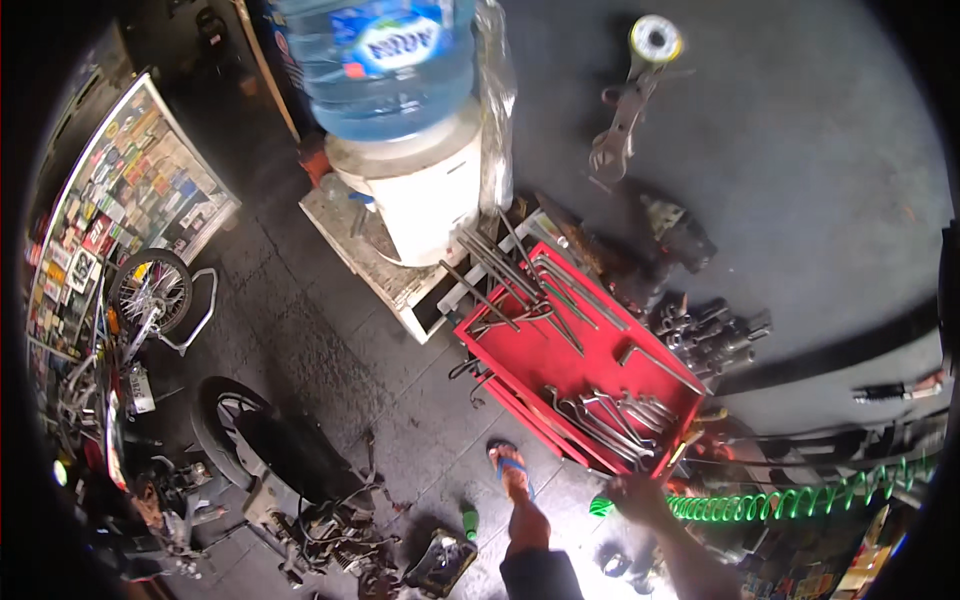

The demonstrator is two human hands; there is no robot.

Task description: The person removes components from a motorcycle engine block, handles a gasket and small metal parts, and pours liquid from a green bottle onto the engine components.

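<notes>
My right hand [635, 497] reaches in from the lower edge, just below the near corner of a red tool tray [612, 348]. It overlaps a green coiled hose [760, 506], which shows on both sides of it. Its fingers are blurred, so whether they grip the hose or the tray's edge does not show. Several combination wrenches [603, 425] lie in the tray's near part. Long metal rods and T-handle wrenches [500, 268] are at its far end, and an L-shaped wrench [660, 366] rests near the right side. My left hand is out of view.
A white water dispenser [425, 190] with a blue bottle [385, 95] stands beyond the tray. Sockets [715, 335] hang along the wall side. Partly dismantled motorcycle parts [330, 530] and a wheel [225, 420] occupy the floor at left. My sandaled foot [512, 470] is near the tray.
</notes>
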